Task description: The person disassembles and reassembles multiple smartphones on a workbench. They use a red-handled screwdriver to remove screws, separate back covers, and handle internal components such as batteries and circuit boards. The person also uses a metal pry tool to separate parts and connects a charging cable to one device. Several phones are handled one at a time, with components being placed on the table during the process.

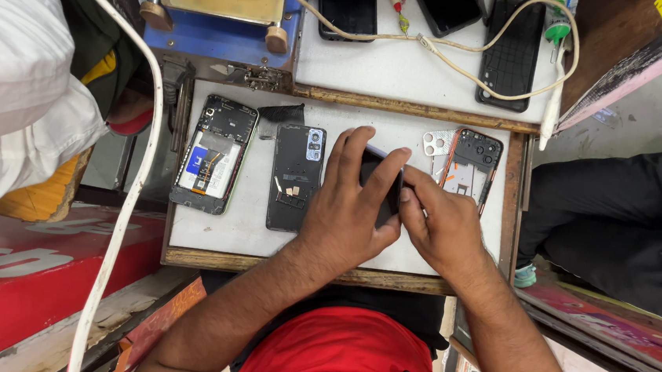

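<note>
Head view: both hands pinch a dark phone (382, 188) over the white tray (249, 231); left hand (349, 207) wraps its left side, right hand (438, 222) grips the right edge, long axis running away from the person, opened phones lying left

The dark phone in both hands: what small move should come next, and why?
Probably lift its right edge a little with the right hand. The left hand already grips the phone from above, and the right fingertips sit at that edge.
</note>
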